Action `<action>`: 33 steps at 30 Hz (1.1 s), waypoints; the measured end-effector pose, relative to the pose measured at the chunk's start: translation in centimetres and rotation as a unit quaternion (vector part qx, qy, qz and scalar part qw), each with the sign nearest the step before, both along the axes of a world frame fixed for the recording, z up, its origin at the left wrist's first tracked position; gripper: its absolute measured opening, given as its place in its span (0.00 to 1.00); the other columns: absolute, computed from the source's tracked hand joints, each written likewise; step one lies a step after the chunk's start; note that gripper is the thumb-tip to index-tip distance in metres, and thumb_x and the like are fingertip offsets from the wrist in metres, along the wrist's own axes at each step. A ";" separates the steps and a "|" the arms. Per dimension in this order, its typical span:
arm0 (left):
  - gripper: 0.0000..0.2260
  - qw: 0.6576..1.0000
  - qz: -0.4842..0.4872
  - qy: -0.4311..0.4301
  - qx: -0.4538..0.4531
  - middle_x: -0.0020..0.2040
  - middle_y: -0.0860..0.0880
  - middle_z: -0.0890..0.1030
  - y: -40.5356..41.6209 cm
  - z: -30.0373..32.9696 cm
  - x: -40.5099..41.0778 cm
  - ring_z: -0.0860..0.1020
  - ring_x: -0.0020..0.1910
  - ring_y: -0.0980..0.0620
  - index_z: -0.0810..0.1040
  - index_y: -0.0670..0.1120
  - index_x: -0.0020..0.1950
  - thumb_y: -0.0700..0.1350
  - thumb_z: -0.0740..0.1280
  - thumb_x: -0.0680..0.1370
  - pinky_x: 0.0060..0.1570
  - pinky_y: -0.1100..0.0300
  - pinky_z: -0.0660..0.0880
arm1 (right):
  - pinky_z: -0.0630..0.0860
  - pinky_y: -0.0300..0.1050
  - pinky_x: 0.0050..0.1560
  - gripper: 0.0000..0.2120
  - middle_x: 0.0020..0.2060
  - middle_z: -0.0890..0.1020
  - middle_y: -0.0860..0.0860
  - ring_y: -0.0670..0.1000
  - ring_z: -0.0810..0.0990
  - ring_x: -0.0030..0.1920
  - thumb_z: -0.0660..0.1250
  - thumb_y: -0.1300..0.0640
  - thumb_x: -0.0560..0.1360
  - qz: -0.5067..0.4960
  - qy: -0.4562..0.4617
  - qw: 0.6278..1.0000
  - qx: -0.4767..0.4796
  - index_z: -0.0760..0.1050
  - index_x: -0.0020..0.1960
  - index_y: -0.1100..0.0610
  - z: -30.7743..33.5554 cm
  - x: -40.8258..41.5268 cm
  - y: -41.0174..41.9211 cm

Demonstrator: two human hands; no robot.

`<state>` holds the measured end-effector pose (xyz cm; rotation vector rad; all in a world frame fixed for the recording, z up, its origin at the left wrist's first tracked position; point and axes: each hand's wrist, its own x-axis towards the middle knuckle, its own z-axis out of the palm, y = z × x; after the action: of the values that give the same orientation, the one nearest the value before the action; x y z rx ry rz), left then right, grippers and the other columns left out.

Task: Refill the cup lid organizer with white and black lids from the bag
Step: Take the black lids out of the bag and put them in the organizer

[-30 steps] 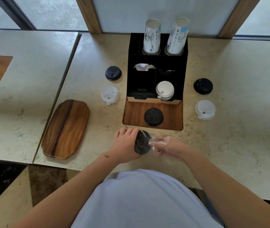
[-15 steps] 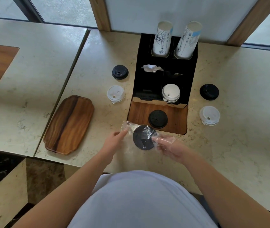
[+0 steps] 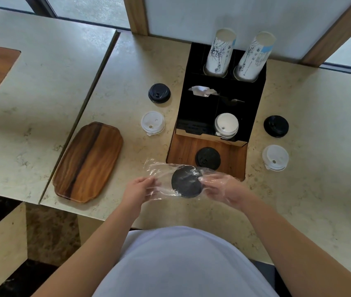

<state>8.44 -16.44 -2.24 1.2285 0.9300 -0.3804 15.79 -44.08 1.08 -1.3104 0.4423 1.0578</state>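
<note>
A clear plastic bag [image 3: 161, 179] is held over the counter's front edge with a black lid [image 3: 186, 182] inside it. My left hand [image 3: 137, 190] pinches the bag's left end. My right hand [image 3: 223, 189], wrapped in the clear plastic, grips the right end beside the lid. The black lid organizer [image 3: 253, 108] stands behind, with a stack of white lids [image 3: 226, 124] in its front right slot; the front left slot looks dark. Another black lid [image 3: 207, 157] lies on the wooden base [image 3: 181, 150] in front of the organizer.
Loose lids lie on the counter: black [image 3: 159, 93] and white [image 3: 152, 122] left of the organizer, black [image 3: 276, 126] and white [image 3: 275, 157] to its right. Two paper cup stacks [image 3: 220, 52] rise at the organizer's back. A wooden tray [image 3: 88, 161] lies at left.
My left hand came off the black lid and moved left, stretching the bag flat between both hands. The lid now shows fully inside the bag.
</note>
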 end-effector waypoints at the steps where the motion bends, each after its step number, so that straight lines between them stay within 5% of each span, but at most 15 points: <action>1: 0.07 1.000 0.018 0.010 0.012 0.44 0.45 0.88 0.4 -0.3 -0.2 0.82 0.41 0.48 0.83 0.40 0.53 0.42 0.67 0.82 0.49 0.52 0.82 | 0.81 0.40 0.40 0.13 0.44 0.88 0.55 0.49 0.85 0.38 0.80 0.55 0.68 0.019 -0.003 1.000 -0.012 0.87 0.51 0.58 0.1 0.6 -0.3; 7: 0.05 0.992 0.105 0.051 0.046 0.38 0.49 0.86 3.4 -1.5 -1.5 0.81 0.29 0.55 0.83 0.41 0.51 0.42 0.68 0.81 0.29 0.64 0.78 | 0.79 0.38 0.43 0.16 0.42 0.84 0.55 0.47 0.81 0.38 0.78 0.46 0.70 0.090 -0.078 0.987 -0.108 0.87 0.51 0.57 1.8 6.2 -3.0; 10: 0.05 0.987 0.123 0.066 0.081 0.37 0.48 0.85 4.1 -2.1 -2.1 0.79 0.28 0.56 0.83 0.41 0.48 0.41 0.68 0.81 0.28 0.64 0.75 | 0.79 0.38 0.41 0.14 0.45 0.86 0.52 0.46 0.85 0.42 0.76 0.45 0.73 0.070 -0.138 0.966 -0.206 0.84 0.53 0.52 3.1 10.0 -3.8; 13: 0.04 0.986 0.138 0.058 0.077 0.35 0.48 0.85 3.9 -2.4 -2.0 0.81 0.28 0.54 0.82 0.39 0.50 0.38 0.68 0.81 0.28 0.62 0.78 | 0.79 0.38 0.41 0.13 0.38 0.84 0.51 0.47 0.83 0.38 0.75 0.48 0.75 0.060 -0.259 0.926 -0.268 0.84 0.53 0.55 3.5 13.1 -2.9; 17: 0.04 0.990 0.125 0.043 0.044 0.40 0.43 0.86 3.0 -2.3 -1.1 0.82 0.37 0.46 0.83 0.39 0.51 0.38 0.68 0.81 0.37 0.55 0.82 | 0.82 0.43 0.51 0.21 0.48 0.86 0.48 0.45 0.85 0.47 0.77 0.46 0.72 0.128 -0.351 0.886 -0.273 0.82 0.62 0.53 3.8 15.5 0.4; 22: 0.05 0.995 0.085 0.033 0.044 0.41 0.44 0.87 2.6 -2.3 -0.6 0.84 0.38 0.48 0.84 0.41 0.52 0.39 0.68 0.81 0.34 0.59 0.81 | 0.84 0.48 0.51 0.22 0.47 0.87 0.45 0.45 0.86 0.45 0.79 0.42 0.68 0.109 -0.336 0.899 -0.258 0.83 0.58 0.50 3.4 18.4 3.2; 25: 0.05 0.996 0.058 0.045 0.043 0.42 0.44 0.88 2.6 -2.6 -0.3 0.85 0.37 0.50 0.84 0.42 0.52 0.39 0.68 0.80 0.34 0.59 0.80 | 0.82 0.41 0.47 0.25 0.47 0.86 0.45 0.45 0.86 0.45 0.79 0.43 0.69 0.090 -0.355 0.884 -0.291 0.82 0.61 0.55 2.8 19.4 3.6; 28: 0.08 0.997 0.037 0.054 0.041 0.41 0.42 0.87 2.7 -2.8 -0.1 0.85 0.37 0.47 0.86 0.42 0.48 0.37 0.67 0.80 0.37 0.55 0.82 | 0.74 0.31 0.45 0.24 0.43 0.82 0.40 0.43 0.83 0.48 0.76 0.45 0.72 0.122 -0.410 0.834 -0.349 0.81 0.64 0.55 2.4 19.8 4.2; 31: 0.07 0.997 0.039 0.057 0.045 0.40 0.42 0.87 2.9 -3.0 0.0 0.85 0.36 0.47 0.85 0.41 0.47 0.38 0.67 0.80 0.34 0.56 0.82 | 0.79 0.47 0.51 0.26 0.56 0.82 0.50 0.53 0.82 0.55 0.73 0.45 0.75 0.206 -0.486 0.740 -0.417 0.76 0.70 0.54 1.8 19.3 5.0; 33: 0.06 0.996 0.045 0.060 0.054 0.39 0.42 0.86 2.9 -3.2 0.0 0.84 0.36 0.47 0.84 0.40 0.49 0.39 0.68 0.80 0.36 0.53 0.83 | 0.76 0.47 0.45 0.25 0.61 0.79 0.52 0.56 0.82 0.54 0.72 0.47 0.76 0.265 -0.550 0.665 -0.429 0.75 0.70 0.55 1.1 18.4 5.6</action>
<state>8.42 -13.54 -5.43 1.2677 1.1171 -0.3371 34.20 -38.49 2.15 -2.7529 -0.5090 0.2284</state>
